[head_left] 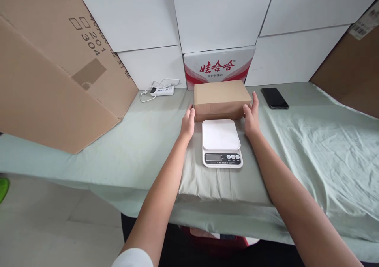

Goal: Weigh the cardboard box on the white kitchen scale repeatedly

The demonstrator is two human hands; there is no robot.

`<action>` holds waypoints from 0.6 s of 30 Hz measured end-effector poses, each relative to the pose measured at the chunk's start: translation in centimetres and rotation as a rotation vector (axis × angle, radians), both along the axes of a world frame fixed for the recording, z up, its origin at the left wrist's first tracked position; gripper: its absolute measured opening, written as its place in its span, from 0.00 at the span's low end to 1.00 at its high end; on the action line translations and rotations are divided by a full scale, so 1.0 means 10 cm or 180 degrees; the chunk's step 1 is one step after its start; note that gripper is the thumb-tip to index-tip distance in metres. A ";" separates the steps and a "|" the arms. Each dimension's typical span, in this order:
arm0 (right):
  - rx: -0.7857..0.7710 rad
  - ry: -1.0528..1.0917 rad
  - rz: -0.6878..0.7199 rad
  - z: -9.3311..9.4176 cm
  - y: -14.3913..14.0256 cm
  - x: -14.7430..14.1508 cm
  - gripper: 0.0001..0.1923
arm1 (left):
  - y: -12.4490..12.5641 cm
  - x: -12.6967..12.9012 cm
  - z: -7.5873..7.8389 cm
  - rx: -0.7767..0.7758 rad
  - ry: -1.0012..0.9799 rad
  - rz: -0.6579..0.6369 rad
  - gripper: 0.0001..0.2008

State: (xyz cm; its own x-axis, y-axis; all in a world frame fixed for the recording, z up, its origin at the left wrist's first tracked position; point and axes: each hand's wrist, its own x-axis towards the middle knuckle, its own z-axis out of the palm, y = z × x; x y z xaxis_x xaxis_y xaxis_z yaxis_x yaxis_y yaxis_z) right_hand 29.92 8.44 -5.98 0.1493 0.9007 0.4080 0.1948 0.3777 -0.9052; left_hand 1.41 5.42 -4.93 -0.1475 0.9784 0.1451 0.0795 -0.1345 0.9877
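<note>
Nearest, at 6 o'clock on the green cloth (310,148), stands the scale (221,142), its white plate bare and its display toward the person. Just past it, at 12 o'clock from the scale, the box (222,98) rests on the cloth, close behind the scale's far edge. The left hand (188,123) lies flat against the box's left end at 9 o'clock, the right hand (251,115) against its right end at 3 o'clock; fingers are straight, palms pressing the box between them. Farther at 2 o'clock lies a phone (274,98); at 10 o'clock a power strip (162,90). Behind the box at 12 o'clock stands a red-printed carton (219,66).
</note>
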 end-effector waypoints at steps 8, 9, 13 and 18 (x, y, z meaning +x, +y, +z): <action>0.0148 0.0002 0.0066 -0.06 0.08 0.00 0.62 | -0.02 0.02 0.02 0.0124 -0.0062 -0.0148 0.40; 0.0164 -0.0022 0.0069 -0.06 0.09 0.01 0.62 | -0.02 0.03 0.02 0.0123 -0.0055 -0.0158 0.40; 0.0220 -0.0051 0.0100 -0.06 0.08 0.01 0.59 | -0.05 0.03 0.04 0.0163 -0.0015 -0.0213 0.39; 0.0393 -0.0006 0.0015 0.06 -0.03 -0.06 0.58 | -0.10 0.02 0.11 0.0403 0.0121 -0.0092 0.41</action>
